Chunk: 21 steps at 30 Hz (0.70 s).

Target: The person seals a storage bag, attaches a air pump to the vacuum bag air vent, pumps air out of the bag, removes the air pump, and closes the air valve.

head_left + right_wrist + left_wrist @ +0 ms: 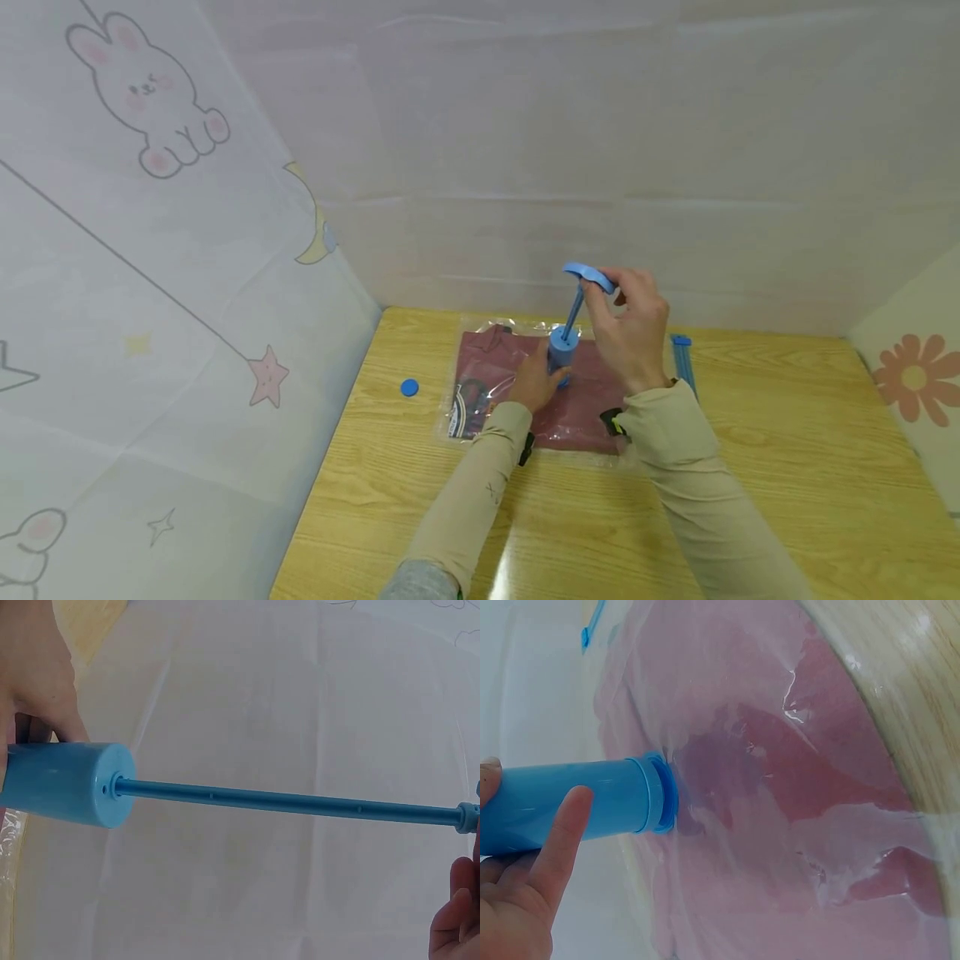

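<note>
Your left hand [531,382] grips the blue hand pump [562,346] standing on the clear bag [573,456]; your right hand [636,329] pinches its handle [587,273]. It seems light, stiff and slick: hold its barrel [615,796] low, its handle centrally.

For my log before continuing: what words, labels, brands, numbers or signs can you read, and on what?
No text is readable.
White patch on the bagged shirt's left side: too small to read.
Dark mark on the left sleeve: too blurred to read.
Pump: no lettering visible.
</note>
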Motion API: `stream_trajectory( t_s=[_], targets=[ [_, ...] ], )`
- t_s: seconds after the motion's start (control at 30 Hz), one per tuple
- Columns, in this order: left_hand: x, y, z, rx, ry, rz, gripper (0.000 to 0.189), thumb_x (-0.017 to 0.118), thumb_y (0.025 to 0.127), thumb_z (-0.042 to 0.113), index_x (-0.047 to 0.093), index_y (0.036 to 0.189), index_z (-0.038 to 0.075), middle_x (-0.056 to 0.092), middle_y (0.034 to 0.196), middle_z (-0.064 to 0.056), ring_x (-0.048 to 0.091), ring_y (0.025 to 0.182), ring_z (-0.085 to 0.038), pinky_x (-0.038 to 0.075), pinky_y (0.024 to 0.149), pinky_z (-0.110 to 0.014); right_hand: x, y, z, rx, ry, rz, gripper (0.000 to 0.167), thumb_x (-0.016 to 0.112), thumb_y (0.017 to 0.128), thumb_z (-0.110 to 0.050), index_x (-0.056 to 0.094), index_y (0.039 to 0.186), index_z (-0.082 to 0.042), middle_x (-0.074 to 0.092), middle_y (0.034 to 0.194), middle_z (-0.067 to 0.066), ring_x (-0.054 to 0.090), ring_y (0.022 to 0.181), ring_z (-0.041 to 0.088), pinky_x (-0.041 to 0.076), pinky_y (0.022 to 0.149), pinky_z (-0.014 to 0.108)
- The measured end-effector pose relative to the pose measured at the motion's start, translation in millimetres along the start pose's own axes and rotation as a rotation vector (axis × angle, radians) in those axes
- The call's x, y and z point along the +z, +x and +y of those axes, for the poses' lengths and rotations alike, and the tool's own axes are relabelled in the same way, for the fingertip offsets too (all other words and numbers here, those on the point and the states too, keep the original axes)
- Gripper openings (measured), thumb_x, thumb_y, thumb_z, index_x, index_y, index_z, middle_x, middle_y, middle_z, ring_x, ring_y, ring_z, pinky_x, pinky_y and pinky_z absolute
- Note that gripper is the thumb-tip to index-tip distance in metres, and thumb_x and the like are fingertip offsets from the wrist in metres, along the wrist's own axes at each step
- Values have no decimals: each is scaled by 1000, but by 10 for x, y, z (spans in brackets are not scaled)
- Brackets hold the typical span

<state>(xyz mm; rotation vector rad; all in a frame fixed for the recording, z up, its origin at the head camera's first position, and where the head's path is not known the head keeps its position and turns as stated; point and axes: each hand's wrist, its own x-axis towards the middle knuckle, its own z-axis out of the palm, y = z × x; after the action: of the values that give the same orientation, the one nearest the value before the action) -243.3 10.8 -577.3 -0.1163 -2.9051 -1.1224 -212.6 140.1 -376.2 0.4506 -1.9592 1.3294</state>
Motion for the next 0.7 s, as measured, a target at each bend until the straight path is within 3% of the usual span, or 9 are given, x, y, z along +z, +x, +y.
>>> stream_trajectory(
  t_s=[0.23, 0.7],
  targets=[
    [-18, -2, 5, -2, 13, 0, 57, 69, 90, 29, 40, 136, 13, 65, 124, -15, 65, 111, -30, 53, 95, -41, 15, 7, -11, 16, -3, -18, 15, 67, 88, -6, 68, 93, 8, 67, 81, 21, 39, 74, 10, 31, 65, 23],
    [-9, -11, 31, -3, 11, 10, 55, 70, 89, 27, 41, 135, 14, 66, 123, -15, 65, 111, -29, 53, 95, -41, 63, 16, 15, 70, -9, -27, 13, 67, 88, -6, 68, 92, 7, 66, 82, 20, 39, 72, 12, 31, 66, 24]
  ],
)
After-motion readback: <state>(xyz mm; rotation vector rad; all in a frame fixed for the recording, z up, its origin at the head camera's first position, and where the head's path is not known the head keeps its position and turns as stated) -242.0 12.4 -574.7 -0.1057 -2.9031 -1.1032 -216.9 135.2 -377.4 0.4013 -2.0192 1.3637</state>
